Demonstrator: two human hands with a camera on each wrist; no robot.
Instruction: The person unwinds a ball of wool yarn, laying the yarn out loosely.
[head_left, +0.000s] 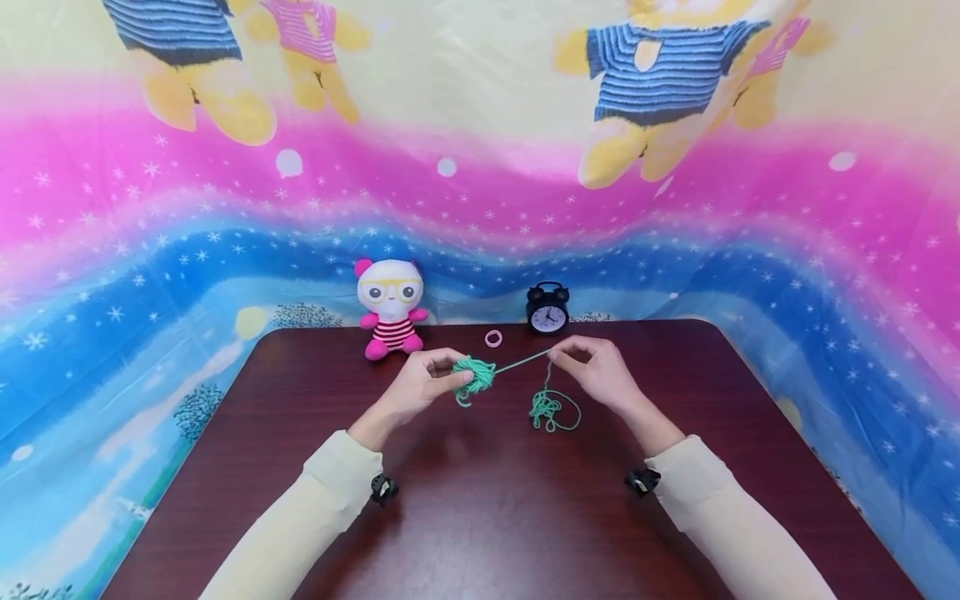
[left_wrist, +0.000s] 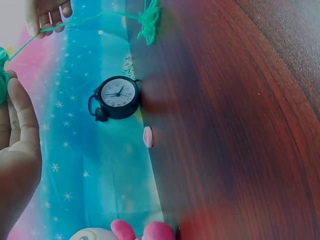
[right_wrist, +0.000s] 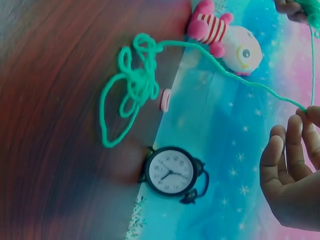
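In the head view my left hand [head_left: 422, 379] grips a small ball of green yarn [head_left: 474, 377], thumb in front of it. A strand [head_left: 522, 361] runs taut from the ball to my right hand [head_left: 600, 372], which pinches it between thumb and fingertips. Below the right fingertips hangs a loose tangle of the same yarn [head_left: 551, 410]. The right wrist view shows this tangle [right_wrist: 137, 82] as several loops, with its strand leading up to the pinching fingers [right_wrist: 296, 145]. At the left wrist view's edge, the left thumb [left_wrist: 24, 110] lies against the ball.
A panda plush [head_left: 391, 308] in a striped outfit sits at the table's back left. A black alarm clock [head_left: 547, 308] stands at the back right, with a pink ring-shaped band [head_left: 492, 338] between them. Behind the dark wooden table [head_left: 480, 517] hangs a printed cloth [head_left: 465, 200].
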